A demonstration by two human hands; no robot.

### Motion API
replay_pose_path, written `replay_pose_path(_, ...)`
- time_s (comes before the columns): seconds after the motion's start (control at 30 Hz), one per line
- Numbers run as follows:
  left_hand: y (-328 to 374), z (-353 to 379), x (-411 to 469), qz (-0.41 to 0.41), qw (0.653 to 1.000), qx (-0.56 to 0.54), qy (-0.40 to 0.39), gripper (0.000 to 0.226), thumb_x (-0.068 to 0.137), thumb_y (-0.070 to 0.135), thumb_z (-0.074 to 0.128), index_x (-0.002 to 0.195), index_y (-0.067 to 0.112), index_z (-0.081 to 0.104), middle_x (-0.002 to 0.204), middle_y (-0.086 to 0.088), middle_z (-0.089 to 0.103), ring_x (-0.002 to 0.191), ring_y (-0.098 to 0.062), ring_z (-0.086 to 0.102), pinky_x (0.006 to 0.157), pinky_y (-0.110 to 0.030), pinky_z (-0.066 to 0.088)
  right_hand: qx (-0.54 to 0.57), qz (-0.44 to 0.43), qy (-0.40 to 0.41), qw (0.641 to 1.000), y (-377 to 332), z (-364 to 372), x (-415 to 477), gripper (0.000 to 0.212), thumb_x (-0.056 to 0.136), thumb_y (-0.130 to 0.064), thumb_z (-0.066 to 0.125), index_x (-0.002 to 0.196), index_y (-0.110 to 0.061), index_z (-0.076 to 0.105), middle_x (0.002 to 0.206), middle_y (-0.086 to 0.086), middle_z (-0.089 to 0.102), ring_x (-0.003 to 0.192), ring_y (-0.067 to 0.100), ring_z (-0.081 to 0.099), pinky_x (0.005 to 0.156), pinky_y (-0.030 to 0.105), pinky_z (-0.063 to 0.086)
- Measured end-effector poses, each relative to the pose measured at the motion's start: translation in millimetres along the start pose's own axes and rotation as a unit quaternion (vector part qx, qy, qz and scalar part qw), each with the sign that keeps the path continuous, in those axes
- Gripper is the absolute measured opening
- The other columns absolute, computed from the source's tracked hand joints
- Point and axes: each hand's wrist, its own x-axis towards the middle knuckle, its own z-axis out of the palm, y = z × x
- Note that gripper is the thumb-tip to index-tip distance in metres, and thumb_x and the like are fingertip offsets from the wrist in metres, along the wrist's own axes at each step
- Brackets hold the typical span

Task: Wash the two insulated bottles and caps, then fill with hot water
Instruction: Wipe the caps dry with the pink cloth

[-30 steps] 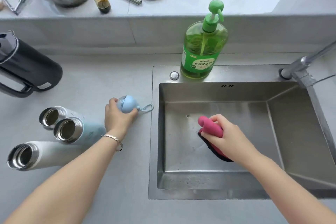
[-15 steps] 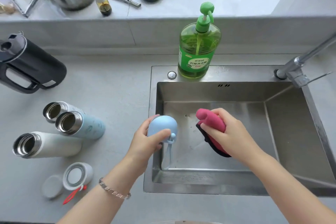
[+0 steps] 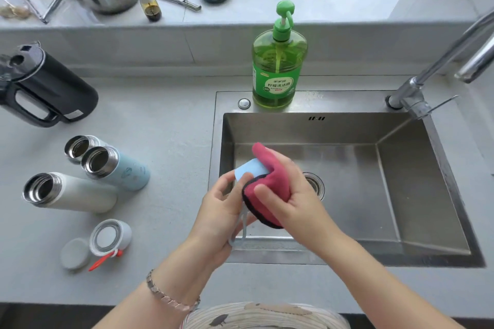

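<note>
Since half a second ago I have brought the blue cap (image 3: pixel 250 168) and the pink cloth (image 3: pixel 270 176) together: they were apart, and now the cloth wraps over the cap's right side, above the left front of the sink (image 3: pixel 347 100). My left hand (image 3: pixel 216 211) curls round the cap from below, its strap loop hanging past my palm. My right hand (image 3: pixel 291 195) grips the cloth, thumb in front. On the bench (image 3: pixel 165 125) to the left lie the light blue bottle (image 3: pixel 125 171), the white bottle (image 3: pixel 77 193) and a third bottle (image 3: pixel 78 145), uncapped, with a white cap (image 3: pixel 111 235) nearer me.
</note>
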Motion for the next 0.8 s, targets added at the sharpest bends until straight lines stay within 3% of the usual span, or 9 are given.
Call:
replay_pose_path(0.07, -0.6, 0.4, -3.3, 0.028, 0.999, 0.016, -0.016, 0.056, 0.067, 0.034, 0.079, 0.115, 0.012, 0.059, 0.097, -0.011, 0.072, 0.085, -0.021, 0.07, 0.067, -0.029, 0.057, 0.087, 0.059, -0.006, 0.994, -4.5, -7.4, 6.3, 0.038, 0.074, -0.046, 0.06, 0.112, -0.041, 0.057, 0.108, -0.018, 0.065, 0.102, -0.001, 0.059, 0.09, 0.019, 0.046)
replay_pose_path(0.17, -0.5, -1.2, -3.6, 0.133, 0.982, 0.127, -0.035, 0.06, 0.056, 0.006, 0.085, 0.109, 0.02, 0.062, 0.095, 0.0, 0.072, 0.088, -0.012, 0.068, 0.069, -0.023, 0.054, 0.132, 0.16, -0.021, 0.978, -8.1, -17.8, 10.7, 0.027, 0.08, -0.046, 0.06, 0.102, -0.032, 0.064, 0.084, -0.008, 0.07, 0.076, 0.008, 0.064, 0.071, 0.025, 0.051)
replay_pose_path(0.23, -0.2, -1.2, -2.5, 0.194, 0.961, 0.19, -0.044, 0.067, 0.05, -0.003, 0.087, 0.106, 0.024, 0.062, 0.1, 0.004, 0.07, 0.097, -0.008, 0.064, 0.077, -0.021, 0.053, 0.103, 0.144, -0.005, 0.984, -10.4, -19.4, 6.8, 0.023, 0.085, -0.04, 0.062, 0.107, -0.035, 0.063, 0.087, -0.011, 0.069, 0.075, 0.003, 0.064, 0.069, 0.02, 0.049)
replay_pose_path(0.3, 0.1, -0.1, -1.1, 0.227, 0.951, 0.205, -0.052, 0.069, 0.045, 0.0, 0.089, 0.103, 0.027, 0.062, 0.102, 0.006, 0.069, 0.101, -0.009, 0.063, 0.08, -0.02, 0.052, 0.054, 0.094, 0.02, 0.994, -12.4, -17.7, -0.4, 0.034, 0.08, -0.039, 0.066, 0.112, -0.042, 0.059, 0.097, -0.018, 0.067, 0.084, -0.003, 0.063, 0.072, 0.014, 0.049)
replay_pose_path(0.47, 1.5, 1.0, 3.6, 0.214, 0.952, 0.206, -0.068, 0.073, 0.046, -0.019, 0.082, 0.102, 0.023, 0.064, 0.097, 0.01, 0.072, 0.094, -0.008, 0.067, 0.069, -0.016, 0.053, -0.054, 0.05, -0.015, 0.997, -16.1, -24.0, -13.2, 0.055, 0.071, -0.041, 0.067, 0.12, -0.056, 0.047, 0.115, -0.012, 0.058, 0.089, 0.005, 0.059, 0.081, 0.018, 0.047)
replay_pose_path(0.57, -3.0, -0.4, 1.4, 0.229, 0.943, 0.222, -0.095, 0.076, 0.043, -0.011, 0.087, 0.105, 0.027, 0.064, 0.103, 0.01, 0.071, 0.1, -0.008, 0.065, 0.075, -0.016, 0.052, -0.055, 0.06, -0.018, 0.996, -17.0, -28.1, -9.9, 0.042, 0.076, -0.037, 0.072, 0.112, -0.051, 0.056, 0.105, -0.02, 0.064, 0.09, -0.001, 0.061, 0.08, 0.017, 0.048)
replay_pose_path(0.67, -10.1, -5.3, 1.9, 0.314, 0.9, 0.285, -0.102, 0.078, 0.046, 0.014, 0.09, 0.117, 0.024, 0.061, 0.12, 0.007, 0.062, 0.113, -0.009, 0.059, 0.09, -0.019, 0.048, 0.015, 0.1, 0.02, 0.995, -14.0, -26.3, -5.1, 0.023, 0.077, -0.042, 0.07, 0.099, -0.045, 0.063, 0.089, -0.022, 0.068, 0.081, -0.003, 0.063, 0.076, 0.02, 0.049)
replay_pose_path(0.73, -15.3, -9.3, 3.1, 0.343, 0.886, 0.293, -0.108, 0.081, 0.052, 0.02, 0.086, 0.125, 0.032, 0.053, 0.127, 0.01, 0.058, 0.12, -0.01, 0.054, 0.097, -0.022, 0.045, 0.023, 0.108, 0.016, 0.994, -14.2, -23.7, -6.2, 0.027, 0.073, -0.04, 0.074, 0.097, -0.043, 0.063, 0.084, -0.02, 0.068, 0.076, -0.002, 0.063, 0.071, 0.017, 0.048)
replay_pose_path(0.8, -14.8, -10.2, 2.7, 0.314, 0.9, 0.275, -0.125, 0.09, 0.054, 0.021, 0.085, 0.13, 0.046, 0.043, 0.129, 0.019, 0.054, 0.123, -0.007, 0.051, 0.1, -0.022, 0.042, 0.016, 0.09, 0.022, 0.996, -14.8, -21.3, -9.2, 0.037, 0.064, -0.038, 0.079, 0.097, -0.042, 0.062, 0.081, -0.021, 0.067, 0.072, -0.002, 0.062, 0.067, 0.014, 0.048)
